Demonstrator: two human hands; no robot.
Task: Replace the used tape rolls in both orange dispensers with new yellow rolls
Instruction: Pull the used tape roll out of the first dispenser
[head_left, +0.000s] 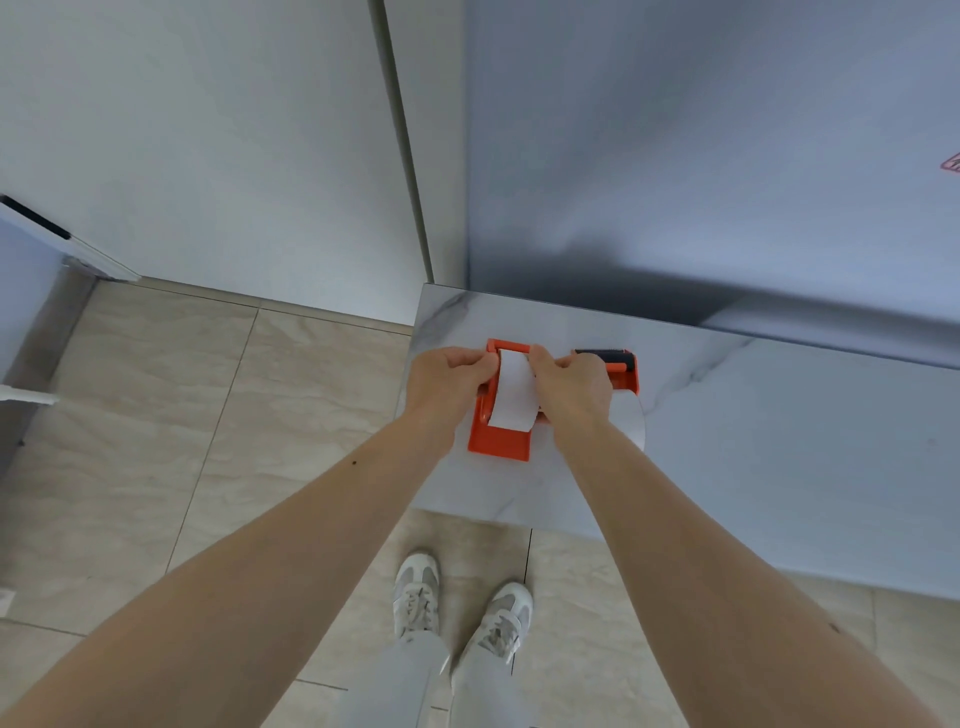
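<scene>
On the grey-veined marble table (727, 441), near its left corner, lies a flat orange plastic tape dispenser (501, 441), its long axis running away from the person, handle end nearest. A pale, whitish tape roll (514, 397) sits in its cradle; it does not read as yellow here, though the light may wash the colour out. The left hand (449, 374) grips the dispenser's left flank and the right hand (571, 384) the right, so the roll lies directly between the two sets of fingers, each about equally near. The left fingers (480, 366) are curled shut against the roll's left edge and the frame; the right fingers (540, 358) are closed on its right edge near the far end. Whether the roll is being seated or lifted out cannot be told

Just to the right, touching or nearly so, lies a second orange dispenser (621, 371) with a black roller at its far end, mostly hidden by the right hand; a pale roll (634, 421) shows at its near side. Neither dispenser plainly holds a yellow roll, and no spare rolls are in sight, so the task looks far from finished

Any lift would need to go straight up out of the cradle, across the long axis
</scene>
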